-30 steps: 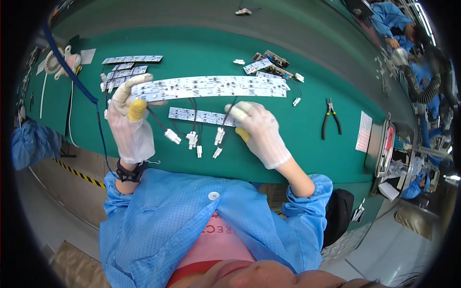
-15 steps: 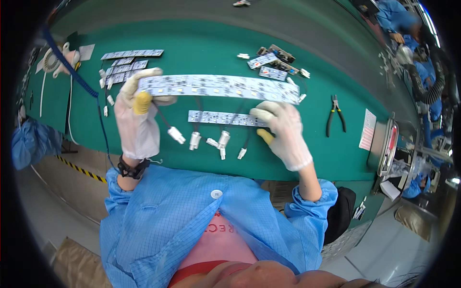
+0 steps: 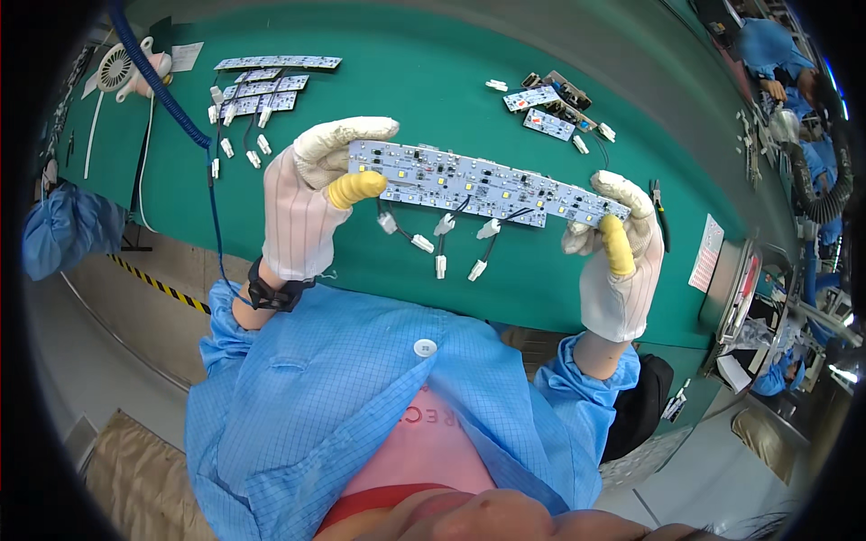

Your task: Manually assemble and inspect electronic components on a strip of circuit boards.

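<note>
A long white circuit board strip [image 3: 492, 185] dotted with small yellow LEDs hangs level above the bench, held at both ends. My left hand [image 3: 311, 194], gloved with a yellow-covered thumb, pinches its left end. At the opposite end, my right hand [image 3: 627, 248] grips between a yellow-covered thumb and the fingers. A second LED strip [image 3: 514, 214] shows just below the held one, partly hidden behind it; whether they touch I cannot tell. Short dark leads with white plug connectors [image 3: 441, 264] dangle or lie beneath them.
Several LED strips with connectors [image 3: 266, 86] lie at the back left. Small circuit boards [image 3: 548, 124] are piled back right. Pliers [image 3: 661, 216], a printed sheet [image 3: 706, 252] and a metal tray [image 3: 731, 284] sit at right. A fan [image 3: 117, 68] and coiled blue cord [image 3: 162, 90] are left.
My right hand has left the lower strip and taken the right end of the held strip. The held strip has come lower in view, covering more of the second one.
</note>
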Tool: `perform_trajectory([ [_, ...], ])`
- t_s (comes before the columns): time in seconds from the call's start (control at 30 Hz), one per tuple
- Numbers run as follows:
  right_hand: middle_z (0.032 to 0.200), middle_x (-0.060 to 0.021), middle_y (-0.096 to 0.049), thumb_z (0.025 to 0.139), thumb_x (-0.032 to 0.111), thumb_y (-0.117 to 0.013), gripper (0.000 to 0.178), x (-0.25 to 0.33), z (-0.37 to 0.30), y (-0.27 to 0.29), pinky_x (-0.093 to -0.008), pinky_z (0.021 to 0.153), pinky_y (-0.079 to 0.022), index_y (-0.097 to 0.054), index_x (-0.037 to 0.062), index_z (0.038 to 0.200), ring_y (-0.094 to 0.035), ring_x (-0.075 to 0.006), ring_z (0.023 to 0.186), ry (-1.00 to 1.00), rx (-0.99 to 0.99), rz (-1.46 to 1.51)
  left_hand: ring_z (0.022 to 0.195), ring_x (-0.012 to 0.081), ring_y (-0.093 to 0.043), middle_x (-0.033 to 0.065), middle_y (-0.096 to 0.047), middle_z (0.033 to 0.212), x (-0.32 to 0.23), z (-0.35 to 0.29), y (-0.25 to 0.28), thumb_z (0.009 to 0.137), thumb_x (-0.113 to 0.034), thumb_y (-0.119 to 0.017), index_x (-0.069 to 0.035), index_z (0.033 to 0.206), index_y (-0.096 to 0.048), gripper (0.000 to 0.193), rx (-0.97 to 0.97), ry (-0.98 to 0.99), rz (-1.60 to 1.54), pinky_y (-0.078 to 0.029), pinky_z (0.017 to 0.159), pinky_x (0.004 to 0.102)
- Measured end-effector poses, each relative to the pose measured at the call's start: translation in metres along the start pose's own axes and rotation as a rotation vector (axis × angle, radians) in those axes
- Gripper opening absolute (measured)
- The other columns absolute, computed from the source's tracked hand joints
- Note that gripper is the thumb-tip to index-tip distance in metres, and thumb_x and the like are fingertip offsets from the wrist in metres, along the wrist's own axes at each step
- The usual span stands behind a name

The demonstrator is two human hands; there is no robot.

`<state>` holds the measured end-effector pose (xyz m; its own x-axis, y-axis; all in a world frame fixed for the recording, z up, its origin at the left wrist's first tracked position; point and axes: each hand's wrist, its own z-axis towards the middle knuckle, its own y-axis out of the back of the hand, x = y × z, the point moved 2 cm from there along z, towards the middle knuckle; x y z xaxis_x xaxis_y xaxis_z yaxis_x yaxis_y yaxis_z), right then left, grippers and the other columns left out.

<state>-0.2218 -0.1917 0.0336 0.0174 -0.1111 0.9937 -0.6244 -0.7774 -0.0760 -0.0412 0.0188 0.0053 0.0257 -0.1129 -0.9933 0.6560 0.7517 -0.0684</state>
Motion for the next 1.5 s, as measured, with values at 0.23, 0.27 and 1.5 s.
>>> perform_trajectory([
  [0.23,0.077,-0.0084,-0.060,0.090,0.020,-0.057,0.035,0.004,-0.001,-0.011,-0.0228,0.055,-0.045,-0.053,-0.0056,0.114,-0.056,-0.0123,0.062,0.032,0.024,0.047,0.072,0.0119,-0.064,0.0085,-0.068,0.074,-0.010,0.002,0.003,0.083,-0.036,-0.065,0.006,0.111,-0.057,0.051,-0.027,0.023,0.150,-0.049,0.071,0.0224],
  [0.27,0.077,-0.0084,-0.060,0.090,0.020,-0.057,0.035,0.005,-0.001,-0.010,-0.0228,0.055,-0.045,-0.053,-0.0056,0.114,-0.056,-0.0123,0.062,0.030,0.022,0.045,0.072,0.0119,-0.064,0.0085,-0.068,0.074,-0.009,0.001,0.003,0.083,-0.036,-0.065,0.006,0.111,-0.057,0.051,-0.025,0.025,0.148,-0.049,0.071,0.0224],
  [1.5,0.079,-0.0084,-0.062,0.088,0.013,-0.060,0.030,-0.001,0.002,-0.001,-0.0236,0.059,-0.047,-0.053,-0.0045,0.112,-0.057,-0.0110,0.061,0.042,-0.011,0.023,0.082,0.0101,-0.065,0.0111,-0.069,0.091,-0.007,0.001,0.005,0.072,-0.027,-0.073,0.002,0.114,-0.059,0.052,0.095,0.014,-0.140,-0.052,0.072,0.0207],
])
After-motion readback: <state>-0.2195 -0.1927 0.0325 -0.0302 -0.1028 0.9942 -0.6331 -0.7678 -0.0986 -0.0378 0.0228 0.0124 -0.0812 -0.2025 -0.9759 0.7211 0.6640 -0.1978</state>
